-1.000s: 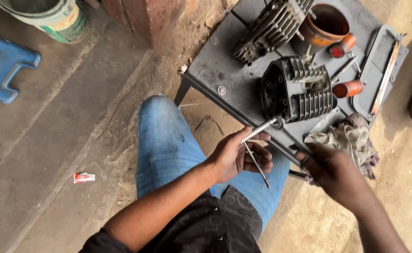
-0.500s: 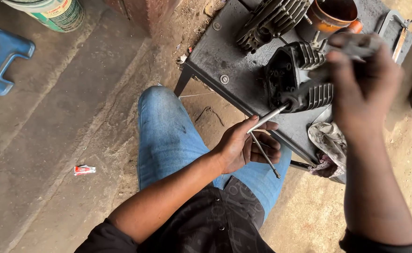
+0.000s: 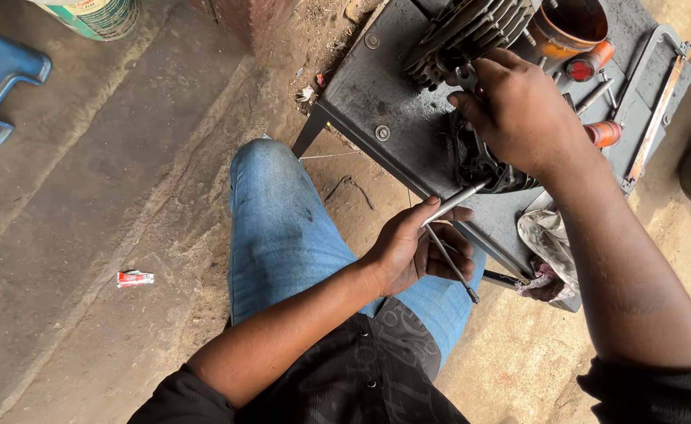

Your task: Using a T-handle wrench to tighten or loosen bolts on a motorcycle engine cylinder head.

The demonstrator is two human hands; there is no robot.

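A: Where are the rods?

B: The left hand (image 3: 412, 251) is clamped on two thin metal rods (image 3: 447, 235), over the person's jeans-clad knee (image 3: 282, 220) and just below the near edge of the worktop (image 3: 377, 102). One rod angles up toward the black finned engine part; the other slants down past the fingers.

A: And the right hand?

B: The right hand (image 3: 518, 110) is up on the worktop, fingers curled together around something small and metallic at the finned cylinder (image 3: 463, 31). What it pinches is too hidden to name. Under that hand sits the black finned engine part (image 3: 479, 161).

A: How would those rods handle?

B: Judging by their look, stiff and light, probably steel. They seem greasy, as the whole worktop does, so likely slippery. Being thin, they could roll or slip out of a loose hold. A grip near the middle, as the left hand has now, looks best for keeping both under control.

A: And the cylinder?

B: Likely heavy and rigid. The fins look thin enough to chip if knocked, so taking it by the body would be safer.

A: What else is about?

B: An orange bowl (image 3: 569, 23), two orange-capped pieces (image 3: 589, 63), a rag (image 3: 549, 243) at the worktop's corner, a blue stool (image 3: 0, 86) on the floor, and a small red tube (image 3: 135, 278).
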